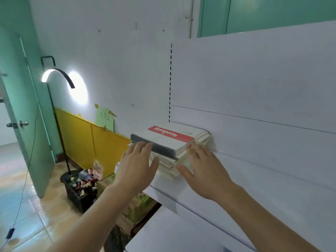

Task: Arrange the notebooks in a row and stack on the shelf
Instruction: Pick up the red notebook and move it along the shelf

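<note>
A stack of notebooks (174,142) lies flat at the left end of the white shelf (254,179). The top one is white with a red band and a dark grey spine. My left hand (138,166) is at the stack's left front corner, fingers straight, fingertips touching the grey spine. My right hand (203,170) is flat against the stack's right front side, fingers straight, thumb spread toward the lower notebooks. Neither hand grips anything.
The shelf's white back panel (254,88) rises behind the stack. Below left stand a black crate of bottles (81,188), cardboard boxes (136,206) and a floor lamp (58,106). A green door (21,115) is at far left.
</note>
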`<state>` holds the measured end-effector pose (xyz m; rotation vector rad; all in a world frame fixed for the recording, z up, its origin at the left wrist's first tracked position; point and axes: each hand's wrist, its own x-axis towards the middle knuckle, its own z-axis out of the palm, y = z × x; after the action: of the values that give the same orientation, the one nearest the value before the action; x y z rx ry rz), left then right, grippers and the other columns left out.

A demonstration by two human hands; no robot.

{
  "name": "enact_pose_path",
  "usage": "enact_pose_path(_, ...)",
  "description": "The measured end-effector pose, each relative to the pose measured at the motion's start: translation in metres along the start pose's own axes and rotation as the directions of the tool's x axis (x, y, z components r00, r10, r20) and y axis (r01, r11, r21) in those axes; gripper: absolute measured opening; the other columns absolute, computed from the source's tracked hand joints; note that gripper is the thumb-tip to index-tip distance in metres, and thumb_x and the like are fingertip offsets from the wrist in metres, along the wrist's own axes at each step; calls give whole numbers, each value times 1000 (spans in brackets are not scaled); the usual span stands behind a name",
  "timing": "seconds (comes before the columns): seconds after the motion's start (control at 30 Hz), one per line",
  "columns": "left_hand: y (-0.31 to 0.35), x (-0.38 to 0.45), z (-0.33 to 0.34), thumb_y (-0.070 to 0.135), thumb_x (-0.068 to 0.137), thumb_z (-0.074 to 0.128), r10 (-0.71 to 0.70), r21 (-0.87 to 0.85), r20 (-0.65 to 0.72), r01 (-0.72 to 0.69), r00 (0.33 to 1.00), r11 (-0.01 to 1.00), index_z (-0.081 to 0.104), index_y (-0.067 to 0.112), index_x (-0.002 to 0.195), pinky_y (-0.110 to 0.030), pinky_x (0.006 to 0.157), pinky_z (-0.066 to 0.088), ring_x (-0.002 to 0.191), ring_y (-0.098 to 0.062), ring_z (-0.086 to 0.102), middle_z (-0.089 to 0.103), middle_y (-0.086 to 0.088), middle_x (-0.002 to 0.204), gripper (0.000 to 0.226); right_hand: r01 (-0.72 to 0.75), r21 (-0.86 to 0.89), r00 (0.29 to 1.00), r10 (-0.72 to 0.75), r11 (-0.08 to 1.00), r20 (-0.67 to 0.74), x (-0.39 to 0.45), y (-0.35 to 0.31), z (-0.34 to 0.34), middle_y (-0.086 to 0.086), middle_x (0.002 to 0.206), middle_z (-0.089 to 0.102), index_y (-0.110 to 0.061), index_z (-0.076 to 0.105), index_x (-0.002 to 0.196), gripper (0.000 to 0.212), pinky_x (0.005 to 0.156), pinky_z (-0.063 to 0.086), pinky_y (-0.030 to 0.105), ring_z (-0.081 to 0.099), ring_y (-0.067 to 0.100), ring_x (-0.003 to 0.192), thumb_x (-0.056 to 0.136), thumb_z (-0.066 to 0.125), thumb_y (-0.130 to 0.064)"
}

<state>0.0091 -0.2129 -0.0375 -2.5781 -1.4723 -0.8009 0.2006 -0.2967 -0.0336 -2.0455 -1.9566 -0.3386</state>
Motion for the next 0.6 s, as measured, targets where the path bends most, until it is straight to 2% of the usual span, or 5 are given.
enact_pose_path(0.2, -34, 64, 14, 61, 100, 23, 31, 63, 99, -37, 995, 997, 19, 27, 155, -43, 124, 11, 152, -22, 5, 16, 1, 164, 65, -4, -10, 1000, 4, 1000, -21, 72, -9, 16, 6, 156, 24, -14, 24, 149, 73, 118, 18, 42, 16, 24, 144, 94, 23, -63)
enact_pose_path(0.3, -50, 78, 30, 67, 96, 11, 101, 55, 156, -110, 983, 992, 11, 31, 156, -43, 124, 0, 152, -22, -4, 6, 0, 166, 71, 18, -59, 1000, -17, 998, 5, 88, -11, 25, -3, 119, 55, -23, 54, 117, 57, 98, 41, 37, 46, 18, 117, 91, 27, -66)
enact_pose_path(0.43, -73, 96, 46, 67, 94, 1, 265, 35, 119, -271, 957, 962, 33, 31, 148, -41, 121, 12, 146, -21, 21, 36, 4, 153, 73, 0, -73, 1000, -1, 997, -19, 91, -20, 18, -11, 82, 55, -28, 52, 80, 39, 69, 44, 32, 52, 11, 79, 94, 32, -57)
enact_pose_path(0.5, -82, 102, 50, 64, 93, 0, 344, -5, 47, -344, 938, 939, 40, 29, 143, -38, 118, 22, 138, -18, 33, 46, 7, 144, 73, -26, -69, 1000, 25, 997, -9, 88, -25, 14, -11, 79, 57, -27, 54, 79, 39, 66, 44, 31, 52, 10, 75, 96, 30, -53)
enact_pose_path(0.6, -93, 110, 47, 62, 94, 4, 411, -143, -17, -409, 911, 901, 41, 25, 146, -37, 119, 23, 141, -19, 31, 44, 4, 149, 73, -130, -62, 986, 123, 990, -109, 84, -36, 11, -9, 80, 64, -27, 62, 88, 44, 62, 43, 30, 55, 12, 70, 98, 26, -50)
